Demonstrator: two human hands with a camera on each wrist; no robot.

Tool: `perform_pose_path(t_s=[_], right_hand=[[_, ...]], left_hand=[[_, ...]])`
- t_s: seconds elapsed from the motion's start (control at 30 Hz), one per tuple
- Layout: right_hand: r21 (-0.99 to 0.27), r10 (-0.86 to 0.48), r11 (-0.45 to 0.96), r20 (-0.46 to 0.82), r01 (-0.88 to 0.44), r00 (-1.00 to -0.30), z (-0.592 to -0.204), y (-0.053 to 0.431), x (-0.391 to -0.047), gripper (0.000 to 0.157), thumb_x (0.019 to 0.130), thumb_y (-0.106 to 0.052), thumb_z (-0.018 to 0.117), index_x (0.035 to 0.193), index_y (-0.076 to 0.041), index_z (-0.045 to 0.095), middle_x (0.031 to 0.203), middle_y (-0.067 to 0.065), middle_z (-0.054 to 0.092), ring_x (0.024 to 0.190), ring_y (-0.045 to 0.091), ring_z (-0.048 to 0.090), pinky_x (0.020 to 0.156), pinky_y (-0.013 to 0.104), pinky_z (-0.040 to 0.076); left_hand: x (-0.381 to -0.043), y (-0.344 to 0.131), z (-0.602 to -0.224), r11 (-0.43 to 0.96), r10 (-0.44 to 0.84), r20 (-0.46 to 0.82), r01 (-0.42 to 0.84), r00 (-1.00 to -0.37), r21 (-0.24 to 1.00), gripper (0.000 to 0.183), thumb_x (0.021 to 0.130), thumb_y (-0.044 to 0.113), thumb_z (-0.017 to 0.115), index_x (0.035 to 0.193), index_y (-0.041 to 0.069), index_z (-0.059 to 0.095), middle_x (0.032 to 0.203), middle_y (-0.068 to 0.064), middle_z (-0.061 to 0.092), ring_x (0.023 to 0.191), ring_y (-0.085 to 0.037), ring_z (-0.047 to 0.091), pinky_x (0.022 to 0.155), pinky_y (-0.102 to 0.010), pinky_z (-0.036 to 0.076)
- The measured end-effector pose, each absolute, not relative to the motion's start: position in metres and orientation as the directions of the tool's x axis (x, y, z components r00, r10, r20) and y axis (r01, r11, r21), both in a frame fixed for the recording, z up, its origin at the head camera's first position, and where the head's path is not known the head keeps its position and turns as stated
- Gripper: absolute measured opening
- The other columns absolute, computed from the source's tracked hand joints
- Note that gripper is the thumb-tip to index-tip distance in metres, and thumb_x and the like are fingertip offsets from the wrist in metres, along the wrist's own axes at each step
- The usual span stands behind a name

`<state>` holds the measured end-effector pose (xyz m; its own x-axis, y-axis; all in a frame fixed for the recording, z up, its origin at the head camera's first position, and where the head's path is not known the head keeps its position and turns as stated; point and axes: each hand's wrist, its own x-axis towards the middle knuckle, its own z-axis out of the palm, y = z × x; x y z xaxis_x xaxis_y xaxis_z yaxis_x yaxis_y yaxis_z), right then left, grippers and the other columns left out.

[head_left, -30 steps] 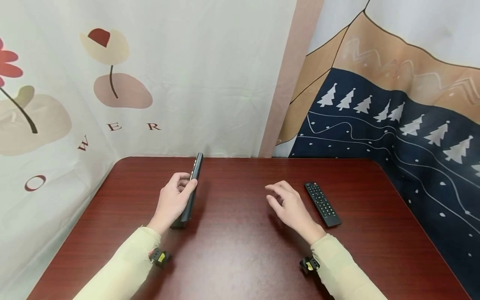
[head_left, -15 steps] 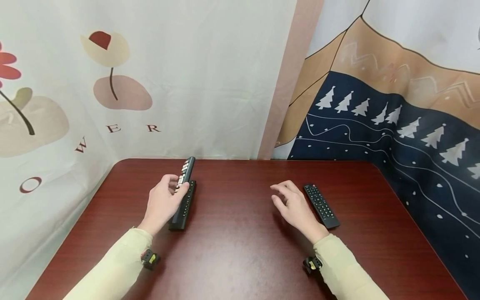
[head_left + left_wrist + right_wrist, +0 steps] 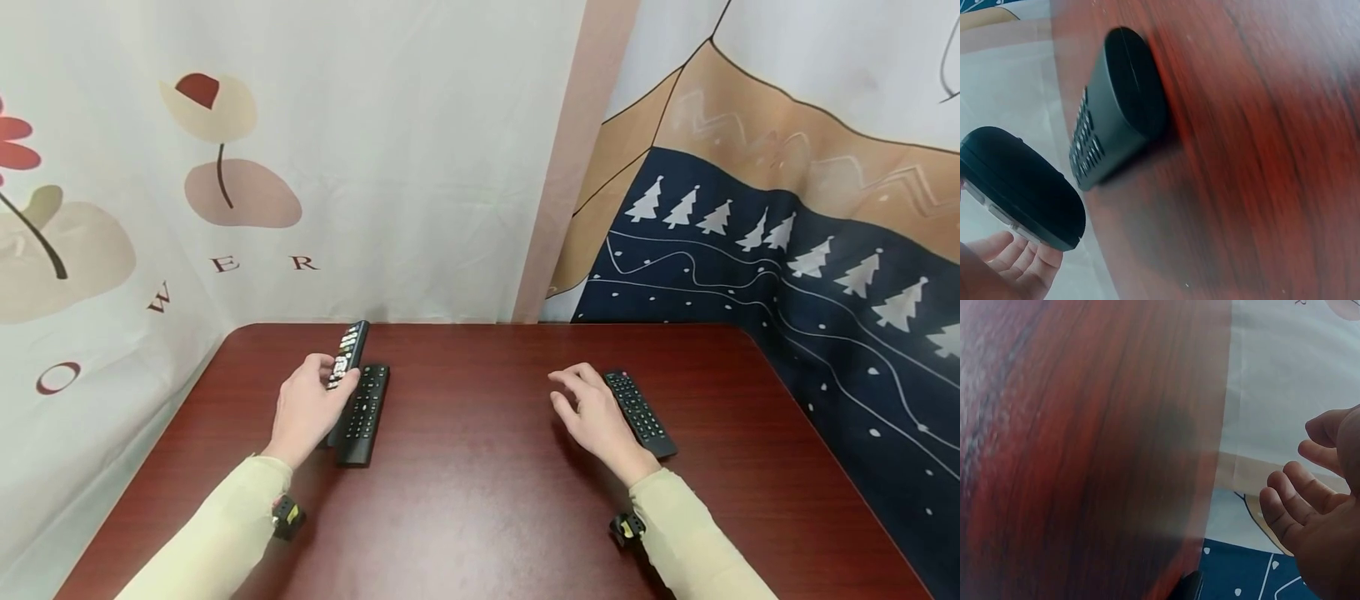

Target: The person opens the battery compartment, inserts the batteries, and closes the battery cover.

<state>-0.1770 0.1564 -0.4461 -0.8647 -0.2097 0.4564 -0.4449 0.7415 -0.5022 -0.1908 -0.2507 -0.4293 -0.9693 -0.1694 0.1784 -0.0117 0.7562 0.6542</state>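
My left hand (image 3: 309,410) grips a black remote control with large white buttons (image 3: 349,350) between thumb and fingers, raised above the table. In the left wrist view this held remote (image 3: 1022,187) shows its dark end and side. Just to its right, a second black remote (image 3: 365,417) with small buttons lies on the table; its rounded end (image 3: 1138,87) faces the left wrist camera. On the right side, my right hand (image 3: 596,421) hovers with loosely bent fingers and holds nothing. Beside it lies a third black remote (image 3: 641,412), partly behind the hand.
The dark red wooden table (image 3: 465,500) has rounded far corners. Behind it hangs a pale curtain (image 3: 420,167) with flower prints and letters. To the right, the fabric (image 3: 697,242) carries navy and tan patterns with white trees. Each wrist wears a small black device (image 3: 287,517).
My left hand has moved left with its remote, whose button face now shows more. The remote on the table beneath has come into view. My right hand has shifted slightly right.
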Motion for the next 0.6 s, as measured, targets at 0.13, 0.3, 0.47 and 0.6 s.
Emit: perform_pose_path(t_s=[0.13, 0.3, 0.47, 0.6], right_hand=[[-0.472, -0.211, 0.752, 0.488, -0.460, -0.847, -0.448, 0.159, -0.180, 0.027, 0.093, -0.005, 0.072, 0.120, -0.004, 0.073, 0.112, 0.012, 0.064, 0.092, 0.024, 0.060, 0.077, 0.040, 0.053], [-0.449, -0.210, 0.760, 0.515, -0.470, -0.831, -0.450, 0.162, -0.182, 0.027, 0.092, -0.004, 0.073, 0.119, -0.001, 0.073, 0.111, 0.013, 0.063, 0.098, 0.028, 0.061, 0.081, 0.045, 0.053], [-0.445, -0.212, 0.769, 0.500, -0.459, -0.840, -0.451, 0.163, -0.184, 0.027, 0.093, -0.005, 0.072, 0.120, -0.001, 0.073, 0.112, 0.014, 0.063, 0.100, 0.030, 0.060, 0.084, 0.047, 0.053], [-0.438, -0.219, 0.778, 0.484, -0.451, -0.847, -0.451, 0.164, -0.185, 0.028, 0.094, -0.006, 0.072, 0.121, -0.001, 0.073, 0.112, 0.014, 0.062, 0.101, 0.031, 0.060, 0.086, 0.047, 0.053]], left_hand=[[-0.191, -0.256, -0.432, 0.768, -0.185, 0.167, -0.037, -0.968, 0.639, 0.056, 0.100, 0.043, 0.062, 0.132, -0.002, 0.055, 0.118, -0.026, 0.067, 0.104, -0.038, 0.065, 0.085, -0.052, 0.051], [-0.192, -0.260, -0.435, 0.772, -0.198, 0.140, -0.067, -0.970, 0.632, 0.057, 0.099, 0.044, 0.064, 0.130, -0.003, 0.055, 0.118, -0.027, 0.067, 0.105, -0.039, 0.065, 0.085, -0.053, 0.050], [-0.193, -0.265, -0.438, 0.785, -0.210, 0.134, -0.085, -0.969, 0.614, 0.055, 0.097, 0.043, 0.066, 0.126, -0.003, 0.057, 0.115, -0.027, 0.068, 0.101, -0.038, 0.065, 0.082, -0.052, 0.050], [-0.195, -0.267, -0.440, 0.793, -0.214, 0.132, -0.094, -0.968, 0.602, 0.056, 0.096, 0.042, 0.068, 0.125, -0.005, 0.058, 0.113, -0.026, 0.068, 0.098, -0.038, 0.064, 0.081, -0.051, 0.050]])
